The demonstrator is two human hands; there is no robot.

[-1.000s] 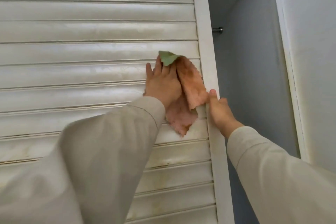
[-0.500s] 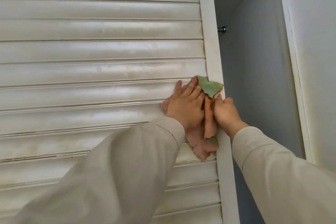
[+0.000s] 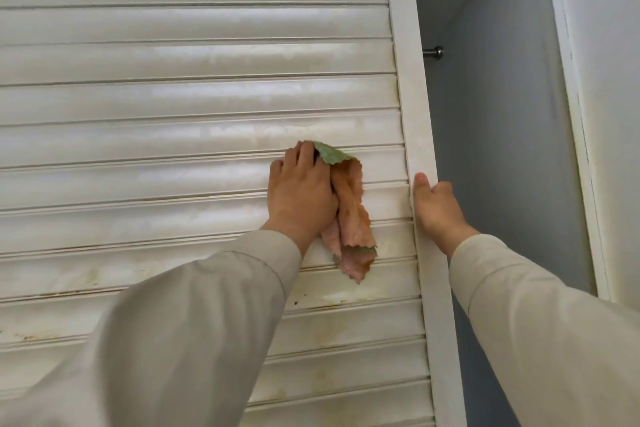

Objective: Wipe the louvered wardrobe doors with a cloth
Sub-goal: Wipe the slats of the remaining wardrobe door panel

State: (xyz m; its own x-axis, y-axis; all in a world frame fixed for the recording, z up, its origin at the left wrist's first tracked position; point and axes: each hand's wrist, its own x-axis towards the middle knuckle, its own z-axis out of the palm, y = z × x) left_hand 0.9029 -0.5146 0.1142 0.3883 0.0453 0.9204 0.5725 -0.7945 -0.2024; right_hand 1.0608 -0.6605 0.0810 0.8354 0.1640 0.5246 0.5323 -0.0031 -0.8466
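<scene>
A white louvered wardrobe door fills the left and middle of the view, its lower slats stained yellowish. My left hand presses an orange-pink cloth with a green corner flat against the slats near the door's right side. The cloth hangs down below the hand. My right hand grips the door's right stile, thumb on the front, fingers wrapped behind the edge.
The wardrobe stands open to the right of the door, showing a grey inner wall and the end of a metal hanging rail. A white frame and wall lie at the far right.
My left hand slid the cloth from close to the stile leftward along the slats, apart from my right hand. My right hand stays on the stile.
</scene>
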